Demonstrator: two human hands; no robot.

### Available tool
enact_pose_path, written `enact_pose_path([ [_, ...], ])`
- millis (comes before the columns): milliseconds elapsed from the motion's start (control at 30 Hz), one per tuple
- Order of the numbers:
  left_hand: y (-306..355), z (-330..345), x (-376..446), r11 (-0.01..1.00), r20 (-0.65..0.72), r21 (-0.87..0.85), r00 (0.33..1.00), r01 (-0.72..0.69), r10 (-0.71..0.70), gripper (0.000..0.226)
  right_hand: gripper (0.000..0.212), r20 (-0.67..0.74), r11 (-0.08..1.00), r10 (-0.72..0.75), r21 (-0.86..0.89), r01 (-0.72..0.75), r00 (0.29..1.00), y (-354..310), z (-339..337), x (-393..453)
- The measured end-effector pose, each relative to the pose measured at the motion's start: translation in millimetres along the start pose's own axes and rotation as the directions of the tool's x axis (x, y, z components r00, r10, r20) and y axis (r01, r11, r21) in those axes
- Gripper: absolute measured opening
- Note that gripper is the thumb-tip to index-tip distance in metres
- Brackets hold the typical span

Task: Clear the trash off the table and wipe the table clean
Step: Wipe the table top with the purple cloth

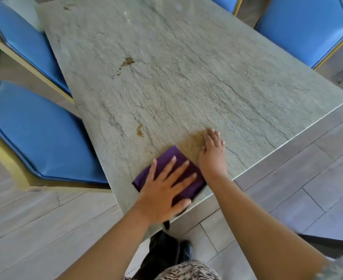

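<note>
On the table – one purple cloth, two flat hands

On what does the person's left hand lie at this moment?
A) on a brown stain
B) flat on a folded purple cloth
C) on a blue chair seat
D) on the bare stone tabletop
B: the left hand lies with straight, spread fingers on the folded purple cloth near the front edge of the grey stone table.
</note>
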State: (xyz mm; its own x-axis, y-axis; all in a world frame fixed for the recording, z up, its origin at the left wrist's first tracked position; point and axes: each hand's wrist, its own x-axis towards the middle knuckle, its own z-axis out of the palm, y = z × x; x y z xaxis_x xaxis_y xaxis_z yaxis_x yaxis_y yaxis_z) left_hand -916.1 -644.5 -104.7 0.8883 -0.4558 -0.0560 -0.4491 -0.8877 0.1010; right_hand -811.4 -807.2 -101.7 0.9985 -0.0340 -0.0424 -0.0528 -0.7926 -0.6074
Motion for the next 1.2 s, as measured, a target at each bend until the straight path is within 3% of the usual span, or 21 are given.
enact_pose_path([
  [100,-18.3,-0.2,-36.2,0.978,0.01,-0.007,0.978,-0.207,0.207,0.062,0.047,-0.032,0.998,0.061,0.021,-0.061,0.998,-13.3,8.9,-0.8],
  [167,-41.5,-3.5,-39.9,0.973,0.024,-0.015,0.973,-0.231,0.231,0.06,0.045,-0.017,0.996,0.068,0.052,-0.067,0.998,-23.6,16.4,1.3],
  [300,-93.1,-8.7,1.0,0.999,0.06,-0.025,0.998,0.031,-0.03,0.06,0.046,0.008,0.999,0.037,0.026,-0.038,0.999,-40.3,31.8,14.3],
  [433,-135.2,-18.1,65.9,0.958,0.065,-0.009,0.956,0.286,-0.284,0.063,0.045,-0.036,0.998,0.067,0.004,-0.066,0.997,-52.3,42.4,40.0],
  [500,-129.8,-16.7,81.4,0.977,0.029,0.013,0.977,0.213,-0.213,0.064,0.045,-0.061,0.993,0.111,0.04,-0.108,0.992,-61.9,45.7,55.4],
  [567,-125.6,-13.6,82.8,0.999,0.0,0.03,1.0,0.022,-0.022,0.064,0.042,-0.121,0.982,0.171,0.105,-0.159,0.978,-72.4,49.6,69.8],
  [633,-147.1,-15.4,91.4,0.99,0.015,0.015,0.99,-0.143,0.143,0.063,0.038,-0.193,0.964,0.235,0.169,-0.204,0.953,-81.0,54.4,79.1],
  [700,-184.1,-21.8,108.7,0.98,0.04,-0.001,0.979,-0.198,0.198,0.062,0.038,-0.255,0.965,0.245,0.156,-0.211,0.935,-86.0,59.6,81.4],
  [800,-243.9,-29.8,145.4,0.995,0.028,0.004,0.995,-0.097,0.096,0.063,0.036,-0.328,0.976,0.211,0.116,-0.182,0.921,-88.2,65.0,82.0],
  [933,-298.9,-37.6,192.7,0.987,0.07,-0.004,0.985,0.159,-0.159,0.063,0.04,-0.337,0.975,0.218,0.047,-0.215,0.916,-89.2,67.6,84.1],
  [1067,-274.4,-31.2,181.7,0.962,0.014,-0.013,0.962,0.274,-0.273,0.065,0.042,-0.304,0.972,0.219,-0.016,-0.235,0.927,-90.9,67.9,84.7],
  [1200,-205.2,-24.3,128.1,0.99,0.008,-0.043,0.991,0.135,-0.135,0.067,0.042,-0.278,0.971,0.231,0.013,-0.237,0.932,-94.0,65.4,83.5],
])
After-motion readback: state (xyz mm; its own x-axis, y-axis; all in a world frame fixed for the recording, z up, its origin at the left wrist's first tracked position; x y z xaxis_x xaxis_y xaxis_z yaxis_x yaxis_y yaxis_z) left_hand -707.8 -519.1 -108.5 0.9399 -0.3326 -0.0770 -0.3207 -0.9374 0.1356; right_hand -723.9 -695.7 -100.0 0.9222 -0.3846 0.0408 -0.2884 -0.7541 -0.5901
